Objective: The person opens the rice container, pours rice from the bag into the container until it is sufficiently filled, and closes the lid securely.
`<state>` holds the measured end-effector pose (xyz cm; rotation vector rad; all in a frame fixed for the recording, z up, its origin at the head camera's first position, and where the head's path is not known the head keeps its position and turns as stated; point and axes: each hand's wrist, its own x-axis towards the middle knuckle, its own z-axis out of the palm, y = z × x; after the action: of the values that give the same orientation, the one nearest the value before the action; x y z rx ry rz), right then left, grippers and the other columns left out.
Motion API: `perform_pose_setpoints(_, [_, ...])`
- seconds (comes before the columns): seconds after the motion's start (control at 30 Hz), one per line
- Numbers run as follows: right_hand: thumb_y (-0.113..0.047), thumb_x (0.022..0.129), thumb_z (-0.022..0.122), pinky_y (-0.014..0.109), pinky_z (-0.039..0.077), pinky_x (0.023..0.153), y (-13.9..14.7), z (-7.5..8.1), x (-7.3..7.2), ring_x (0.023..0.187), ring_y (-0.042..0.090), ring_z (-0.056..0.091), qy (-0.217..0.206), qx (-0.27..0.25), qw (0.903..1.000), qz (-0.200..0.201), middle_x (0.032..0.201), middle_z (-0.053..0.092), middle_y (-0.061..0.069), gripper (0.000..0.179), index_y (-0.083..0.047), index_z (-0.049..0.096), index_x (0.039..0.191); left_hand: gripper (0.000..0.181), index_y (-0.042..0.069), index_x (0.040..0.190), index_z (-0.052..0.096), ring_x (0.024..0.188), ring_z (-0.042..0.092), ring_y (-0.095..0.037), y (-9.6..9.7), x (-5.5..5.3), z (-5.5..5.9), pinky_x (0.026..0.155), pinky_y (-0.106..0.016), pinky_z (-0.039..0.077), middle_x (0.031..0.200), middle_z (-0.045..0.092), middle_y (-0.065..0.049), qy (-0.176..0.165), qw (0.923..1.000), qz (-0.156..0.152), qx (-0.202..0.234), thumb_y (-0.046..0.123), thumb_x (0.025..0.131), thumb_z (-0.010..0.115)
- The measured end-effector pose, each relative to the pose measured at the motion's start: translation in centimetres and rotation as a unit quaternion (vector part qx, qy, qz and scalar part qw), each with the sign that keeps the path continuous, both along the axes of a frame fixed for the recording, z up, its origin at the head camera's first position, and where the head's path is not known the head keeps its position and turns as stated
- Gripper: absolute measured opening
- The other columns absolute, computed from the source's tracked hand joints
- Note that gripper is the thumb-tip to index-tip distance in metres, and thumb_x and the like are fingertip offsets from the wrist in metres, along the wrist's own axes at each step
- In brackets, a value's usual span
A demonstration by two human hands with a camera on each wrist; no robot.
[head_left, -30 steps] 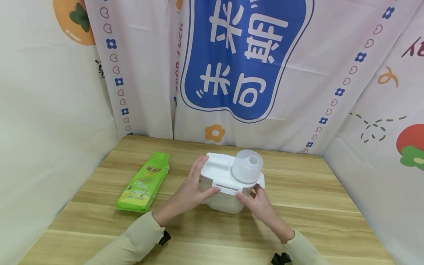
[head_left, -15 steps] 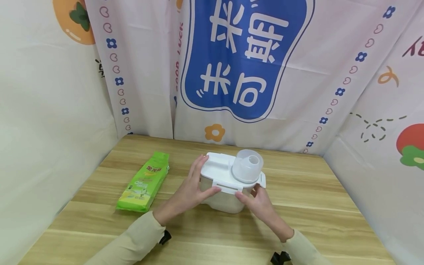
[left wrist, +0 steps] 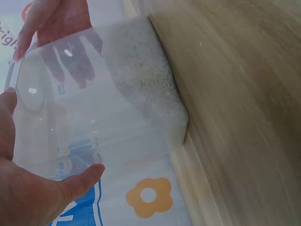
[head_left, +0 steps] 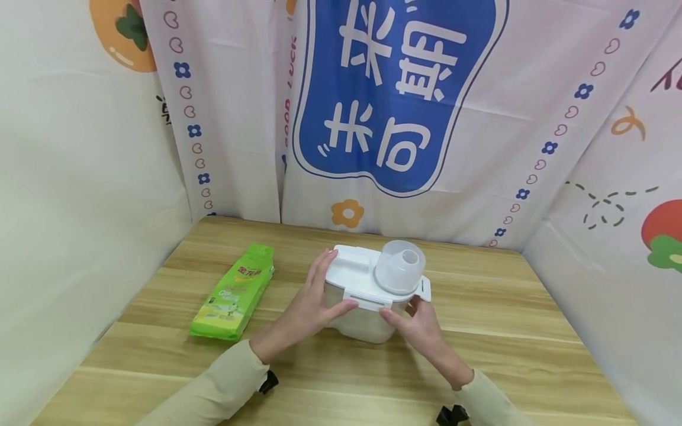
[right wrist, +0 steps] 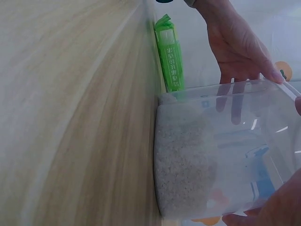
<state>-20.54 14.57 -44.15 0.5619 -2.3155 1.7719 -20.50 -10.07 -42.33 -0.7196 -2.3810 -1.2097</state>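
A clear plastic rice container (head_left: 364, 325) stands upright on the table, with a white lid (head_left: 348, 269) on top. A translucent cup (head_left: 399, 269) sits over the lid's spout. Rice (right wrist: 183, 160) fills the lower part, as the right wrist view shows. My left hand (head_left: 306, 302) grips the left side, its thumb on the front latch (head_left: 367, 300) and its fingers at the lid's left edge. With my right hand (head_left: 418, 328) I hold the right front corner, thumb beside the same latch. Those right fingers reach under the right latch (head_left: 424, 289), which sticks outward, and are partly hidden.
To the left, a green printed bag (head_left: 234, 296) lies on the wooden table (head_left: 479, 349). Fabric curtains with printed patterns (head_left: 399, 118) hang behind and on both sides. Black straps (head_left: 452, 415) show at the sleeves.
The right latch has swung slightly outward and up at my right fingers. Both hands keep their hold and the container stays in place. The head view has shifted a little.
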Motion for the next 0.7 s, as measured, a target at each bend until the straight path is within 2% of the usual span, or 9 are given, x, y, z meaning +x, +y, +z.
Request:
perform_pose_setpoints(0.23, [-0.006,0.079,0.081,0.038,0.050,0.102,0.02,-0.18,-0.16,0.118,0.006,0.056,0.004,0.003,0.9999,-0.013,0.133,0.056,0.011,0.069,-0.005,0.043,0.136,0.103,0.015,0.157,0.013,0.147,0.026,-0.040,0.08,0.00,0.00,0.116,-0.051,0.030,0.162,0.013,-0.018,0.006,1.0000,0.002,0.003,0.036,0.082,0.079])
perform_pose_setpoints(0.5, [-0.006,0.078,0.082,0.024,0.051,0.098,0.01,-0.21,-0.17,0.114,0.003,0.058,0.014,0.001,0.9997,-0.018,0.131,0.057,0.011,0.069,-0.006,0.043,0.136,0.104,0.013,0.157,0.012,0.146,0.027,-0.040,0.15,-0.10,-0.12,0.116,-0.052,0.031,0.161,0.014,-0.019,0.016,0.9999,-0.001,0.000,0.034,0.081,0.080])
perform_pose_setpoints(0.7, [-0.010,0.078,0.083,0.033,0.051,0.101,-0.04,-0.29,-0.10,0.120,0.018,0.058,0.006,0.004,0.9998,-0.018,0.132,0.057,0.009,0.070,-0.010,0.044,0.136,0.103,0.011,0.155,0.015,0.146,0.027,-0.040,0.17,-0.11,0.15,0.115,-0.049,0.032,0.160,0.017,-0.018,0.029,0.9996,0.001,0.000,0.029,0.079,0.082])
